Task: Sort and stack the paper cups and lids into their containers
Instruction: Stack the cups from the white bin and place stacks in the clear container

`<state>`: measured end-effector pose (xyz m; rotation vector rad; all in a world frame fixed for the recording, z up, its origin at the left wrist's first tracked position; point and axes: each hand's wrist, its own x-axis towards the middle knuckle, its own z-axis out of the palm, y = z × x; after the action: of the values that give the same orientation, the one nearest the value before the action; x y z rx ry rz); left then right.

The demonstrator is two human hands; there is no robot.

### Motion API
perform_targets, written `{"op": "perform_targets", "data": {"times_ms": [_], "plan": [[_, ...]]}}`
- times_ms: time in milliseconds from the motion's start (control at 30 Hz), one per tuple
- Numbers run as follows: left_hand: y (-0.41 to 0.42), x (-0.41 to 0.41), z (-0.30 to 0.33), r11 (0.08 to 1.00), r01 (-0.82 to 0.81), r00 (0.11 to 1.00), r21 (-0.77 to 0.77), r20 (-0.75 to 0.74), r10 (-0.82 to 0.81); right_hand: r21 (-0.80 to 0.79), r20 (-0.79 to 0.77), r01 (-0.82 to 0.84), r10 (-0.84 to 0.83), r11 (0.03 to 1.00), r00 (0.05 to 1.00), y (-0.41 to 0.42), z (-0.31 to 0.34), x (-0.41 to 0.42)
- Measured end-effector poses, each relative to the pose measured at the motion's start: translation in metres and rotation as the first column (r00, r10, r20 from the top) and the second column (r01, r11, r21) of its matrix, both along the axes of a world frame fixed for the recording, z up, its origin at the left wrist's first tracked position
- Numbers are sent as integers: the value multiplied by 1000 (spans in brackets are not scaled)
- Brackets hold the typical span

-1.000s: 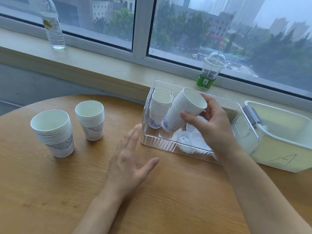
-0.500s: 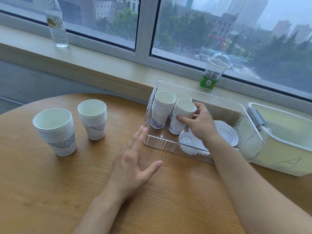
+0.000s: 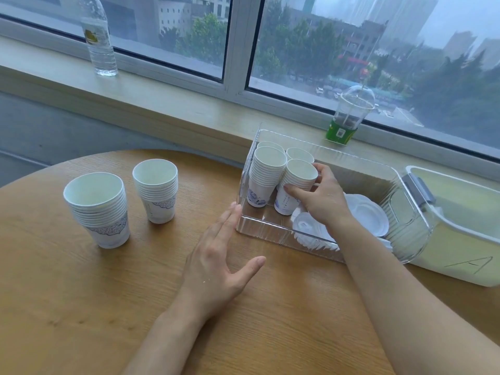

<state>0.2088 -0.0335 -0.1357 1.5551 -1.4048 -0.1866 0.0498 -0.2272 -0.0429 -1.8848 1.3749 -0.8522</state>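
The right hand (image 3: 322, 200) grips a cup stack (image 3: 295, 189) standing in the clear bin (image 3: 270, 231) at the table's far edge, the left hand (image 3: 216, 262) lies flat and open; a careless release could topple neighbouring stacks.

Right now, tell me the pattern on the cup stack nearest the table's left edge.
White stack of cups with a blue-grey scalloped cloud-like band near the base, seen in the head view.

cup stacks (image 3: 296, 188) upright in clear bin (image 3: 273, 231)
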Motion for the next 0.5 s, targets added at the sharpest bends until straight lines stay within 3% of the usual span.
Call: {"op": "perform_targets", "data": {"times_ms": [100, 200, 300, 500], "plan": [[2, 2, 3, 996, -61, 998, -63, -8, 61, -76, -47, 15, -19, 997, 999, 5, 3, 1], [5, 8, 13, 970, -185, 982, -155, 0, 187, -336, 8, 60, -61, 940, 998, 29, 17, 9], [13, 17, 24, 904, -337, 935, -264, 17, 354, -515, 130, -23, 104, 857, 986, 68, 30, 32], [30, 34, 44, 724, -576, 753, -380, 99, 651, -438, 111, -399, 489, 805, 865, 124, 25, 95]]}}
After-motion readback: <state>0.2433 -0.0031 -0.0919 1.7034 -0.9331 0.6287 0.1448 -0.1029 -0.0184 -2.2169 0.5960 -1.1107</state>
